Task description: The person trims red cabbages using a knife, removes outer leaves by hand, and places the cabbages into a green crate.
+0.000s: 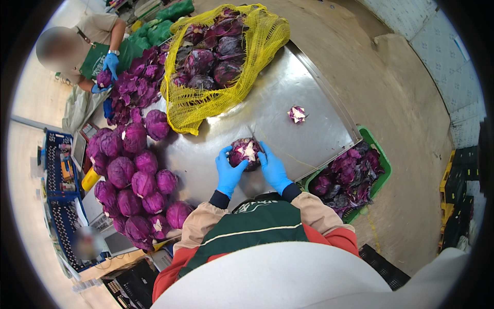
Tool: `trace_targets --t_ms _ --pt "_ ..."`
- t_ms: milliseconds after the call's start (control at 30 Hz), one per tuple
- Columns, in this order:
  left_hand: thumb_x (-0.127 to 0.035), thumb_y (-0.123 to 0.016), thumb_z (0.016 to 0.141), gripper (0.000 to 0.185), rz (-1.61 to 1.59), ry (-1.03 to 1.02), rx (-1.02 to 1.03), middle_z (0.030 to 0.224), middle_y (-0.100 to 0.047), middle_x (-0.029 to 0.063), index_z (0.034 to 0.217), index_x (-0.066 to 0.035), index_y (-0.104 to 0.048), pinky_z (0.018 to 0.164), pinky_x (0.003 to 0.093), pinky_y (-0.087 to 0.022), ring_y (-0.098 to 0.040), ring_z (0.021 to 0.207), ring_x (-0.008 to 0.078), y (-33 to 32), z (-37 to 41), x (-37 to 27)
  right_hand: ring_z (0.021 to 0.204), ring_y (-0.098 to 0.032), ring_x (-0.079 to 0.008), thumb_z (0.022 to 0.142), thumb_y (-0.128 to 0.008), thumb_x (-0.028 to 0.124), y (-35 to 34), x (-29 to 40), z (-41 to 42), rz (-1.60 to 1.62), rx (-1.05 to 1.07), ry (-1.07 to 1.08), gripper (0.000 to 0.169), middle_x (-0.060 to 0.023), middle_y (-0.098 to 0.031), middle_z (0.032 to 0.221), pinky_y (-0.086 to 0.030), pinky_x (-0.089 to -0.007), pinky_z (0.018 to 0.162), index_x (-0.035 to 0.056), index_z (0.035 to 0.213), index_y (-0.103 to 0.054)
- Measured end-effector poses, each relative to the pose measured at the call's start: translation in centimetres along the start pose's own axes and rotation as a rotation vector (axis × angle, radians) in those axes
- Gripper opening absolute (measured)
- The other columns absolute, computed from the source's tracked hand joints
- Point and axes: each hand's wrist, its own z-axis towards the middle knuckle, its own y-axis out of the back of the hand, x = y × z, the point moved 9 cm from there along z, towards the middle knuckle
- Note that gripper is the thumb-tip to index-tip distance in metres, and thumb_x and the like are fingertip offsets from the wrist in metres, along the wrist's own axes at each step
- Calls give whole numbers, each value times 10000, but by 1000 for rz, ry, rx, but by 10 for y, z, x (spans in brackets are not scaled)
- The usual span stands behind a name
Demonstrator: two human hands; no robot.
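Observation:
A red cabbage (pixel 244 153) rests on the stainless steel table (pixel 216 135) in front of me, its cut pale stem end facing up. My left hand (pixel 228 170), in a blue glove, grips its left side with thumb and fingers. My right hand (pixel 273 167), gloved too, lies against the right side, thumb touching the leaves. A thin knife blade (pixel 252 132) juts from the right fingers beyond the cabbage; its handle is hidden in the hand. Farther right on the table lies a cut-off cabbage stem piece (pixel 297 114) with purple leaf edges.
Trimmed red cabbages (pixel 131 201) are heaped on the left. A yellow mesh sack (pixel 266 42) of untrimmed cabbages stands at the back. A green crate (pixel 380 181) of leaves sits off the right edge. Across the table, a co-worker's gloved hands (pixel 110 63) hold a cabbage beside loose leaves (pixel 135 87).

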Motion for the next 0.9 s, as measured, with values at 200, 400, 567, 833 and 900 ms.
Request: trace_targets --t_ms 200,400,567,833,900 --pt "-278 -907 648 755 72 66 -145 1186 -521 179 1205 20 -494 949 427 -463 -523 1089 306 18 8 24 846 -696 -349 1019 -535 353 10 -27 8 -19 6 -29 477 -195 -714 946 -528 -410 791 63 1396 -486" --pt "-254 -872 705 632 -152 156 46 1153 -532 160 1165 15 -532 846 371 -507 -566 993 265 11 8 24 782 -675 -369 1014 -538 371 18 -95 5 -200 -255 -138 525 -202 -695 868 -528 -420 745 70 1436 -455" --pt "-200 -815 753 562 -59 4 113 1200 -527 126 1239 -40 -581 875 362 -507 -566 1041 250 20 12 14 842 -669 -442 1009 -503 429 32 25 13 -71 -13 106 666 -280 -680 941 -528 -503 742 119 1553 -278" --pt "-165 -777 732 571 -84 -16 70 1167 -568 131 1253 -42 -577 897 367 -507 -586 1024 249 10 14 1 997 -656 -440 1017 -527 369 9 34 25 -258 274 156 578 -275 -658 1150 -518 -468 867 78 1497 -389" --pt "-155 -763 728 554 -76 -7 73 1139 -590 117 1237 -34 -579 887 356 -504 -577 984 226 7 19 5 1006 -653 -446 1014 -531 378 9 18 32 -94 202 178 542 -273 -657 1167 -517 -466 883 52 1442 -467"
